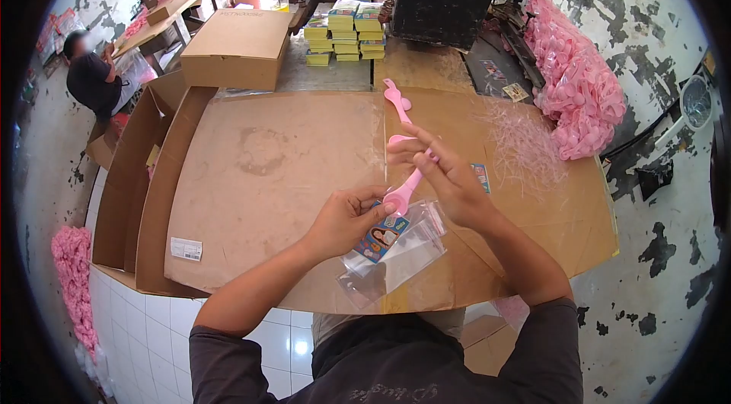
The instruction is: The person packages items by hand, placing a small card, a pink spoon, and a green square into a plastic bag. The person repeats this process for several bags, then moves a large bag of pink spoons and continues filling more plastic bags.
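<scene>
My left hand (349, 223) pinches a pink spoon (397, 200) at its bowl, the thumb lying on top. Beneath that thumb is a blue printed card (381, 239), partly covered by the fingers. Clear plastic bags (411, 252) lie under the card and reach toward the table's front edge. My right hand (454, 185) is at the upper end of the same spoon, its handle between thumb and fingers, the fingers rather stretched. Behind those fingertips shows another pink bowl (400, 140), partly hidden. Farther off, another pink spoon (396, 99) rests on the cardboard.
A cardboard sheet (304, 137) covers the table. Stacked cards (345, 31) and a closed carton (236, 42) stand at the back. An open box (141, 191) is at left. Pink spoons in a heap (575, 76) and clear strips (521, 145) lie right. A person (93, 80) sits far left.
</scene>
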A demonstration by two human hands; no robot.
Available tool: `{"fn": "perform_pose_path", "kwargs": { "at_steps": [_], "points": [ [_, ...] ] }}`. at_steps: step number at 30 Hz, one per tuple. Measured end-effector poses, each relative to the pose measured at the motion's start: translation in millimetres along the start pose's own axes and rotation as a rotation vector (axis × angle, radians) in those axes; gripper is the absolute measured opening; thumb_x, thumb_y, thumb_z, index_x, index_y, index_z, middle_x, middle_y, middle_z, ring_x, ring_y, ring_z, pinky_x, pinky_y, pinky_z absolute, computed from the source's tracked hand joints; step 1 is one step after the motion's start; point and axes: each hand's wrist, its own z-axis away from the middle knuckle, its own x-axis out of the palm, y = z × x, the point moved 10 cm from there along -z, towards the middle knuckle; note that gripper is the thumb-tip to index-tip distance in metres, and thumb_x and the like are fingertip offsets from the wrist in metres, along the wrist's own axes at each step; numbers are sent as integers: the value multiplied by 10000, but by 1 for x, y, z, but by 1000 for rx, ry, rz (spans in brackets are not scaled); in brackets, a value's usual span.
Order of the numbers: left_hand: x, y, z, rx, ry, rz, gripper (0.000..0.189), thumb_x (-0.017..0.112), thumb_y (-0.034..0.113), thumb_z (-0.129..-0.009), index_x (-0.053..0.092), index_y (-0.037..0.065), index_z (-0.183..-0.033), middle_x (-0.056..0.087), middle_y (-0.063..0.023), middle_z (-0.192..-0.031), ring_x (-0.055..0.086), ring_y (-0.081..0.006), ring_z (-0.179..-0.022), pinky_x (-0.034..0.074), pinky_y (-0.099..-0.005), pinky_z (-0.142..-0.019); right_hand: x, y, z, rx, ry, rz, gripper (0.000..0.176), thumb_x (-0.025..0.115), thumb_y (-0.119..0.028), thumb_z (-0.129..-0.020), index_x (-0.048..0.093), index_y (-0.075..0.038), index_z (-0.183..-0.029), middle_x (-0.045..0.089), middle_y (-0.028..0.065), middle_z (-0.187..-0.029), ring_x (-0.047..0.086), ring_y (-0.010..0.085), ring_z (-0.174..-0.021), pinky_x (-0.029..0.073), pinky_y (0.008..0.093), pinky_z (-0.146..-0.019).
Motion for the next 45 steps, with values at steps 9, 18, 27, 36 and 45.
{"fn": "perform_pose_path", "kwargs": {
  "at_steps": [9, 18, 27, 36, 45],
  "points": [
    [6, 7, 5, -81, -148, 259, 410, 642, 236, -1045, 587, -6, -1372, 742, -67, -1091, 730, -181, -1016, 573, -303, -911, 27, -11, 12, 18, -404, -361, 586, 385, -339, -1124, 297, -30, -1615, 296, 118, -1681, 240, 253, -1561, 193, 412, -1251],
    [17, 12, 9, -2, -323, 275, 491, 649, 274, -1041, 499, 20, -1433, 757, -95, -1043, 729, -154, -1005, 566, -301, -914, 28, -48, 8, -163, -507, 204, 314, 695, -55, -958, 664, -26, -1270, 668, 102, -1284, 610, 220, -1214, 485, 369, -1012],
    [22, 13, 16, 7, -434, 427, 521, 636, 288, -1036, 490, 11, -1453, 691, -108, -1234, 669, -178, -1120, 508, -349, -1012, 31, -73, 0, -176, -349, 255, 145, 748, -12, -886, 746, -45, -1028, 736, 68, -1019, 696, 195, -975, 525, 362, -881],
    [-2, 58, 20, 337, -34, -47, 475, 584, 15, -1003, 484, -5, -1467, 581, -158, -1448, 519, -223, -1389, 382, -389, -1182, 14, -123, -1, -411, -13, 702, 104, 747, -88, -877, 712, -26, -953, 683, 109, -868, 680, 245, -786, 517, 337, -693],
    [-9, 78, 27, 417, 125, -125, 388, 594, 55, -1039, 543, -11, -1418, 750, -150, -1145, 710, -152, -1045, 571, -289, -897, 2, -102, -3, -280, 115, 598, 114, 742, -76, -901, 715, -16, -994, 683, 109, -828, 669, 220, -698, 511, 323, -609]
  ]
}}
